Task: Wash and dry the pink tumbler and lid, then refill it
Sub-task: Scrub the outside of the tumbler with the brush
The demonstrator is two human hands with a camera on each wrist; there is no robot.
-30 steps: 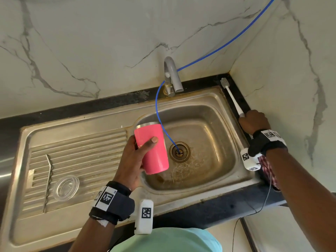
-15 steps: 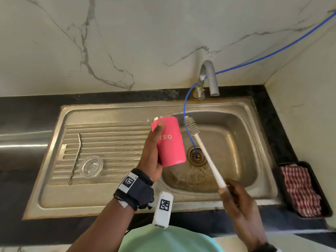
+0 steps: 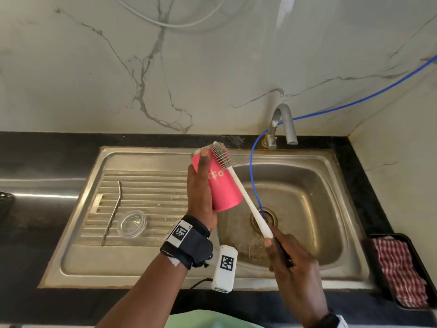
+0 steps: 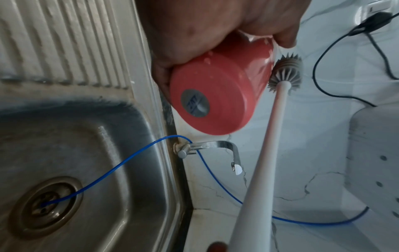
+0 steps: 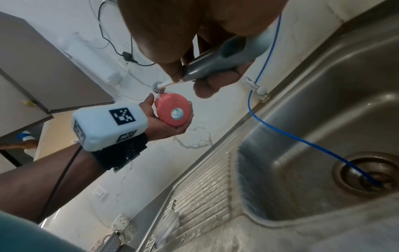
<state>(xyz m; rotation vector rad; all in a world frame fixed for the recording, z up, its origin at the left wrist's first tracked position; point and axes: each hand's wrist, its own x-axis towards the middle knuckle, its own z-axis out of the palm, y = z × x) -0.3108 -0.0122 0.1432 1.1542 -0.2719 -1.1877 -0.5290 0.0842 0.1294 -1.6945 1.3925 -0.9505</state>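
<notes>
Tumbler [image 3: 221, 183] held tilted above sink [image 3: 307, 268] edge, left hand [image 3: 201, 192] wrapped round body. Right hand [image 3: 293, 266] clasps brush [image 3: 238, 185] handle, bristles at rim. Advice: steady tumbler, insert head straight, scrub walls.

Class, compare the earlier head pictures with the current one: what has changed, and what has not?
The right hand took the brush from the sink's back right corner and brought it across; its head now sits at the tumbler's rim. The left hand still grips the tumbler, now raised and tilted. The lid and straw stayed on the drainboard.
</notes>
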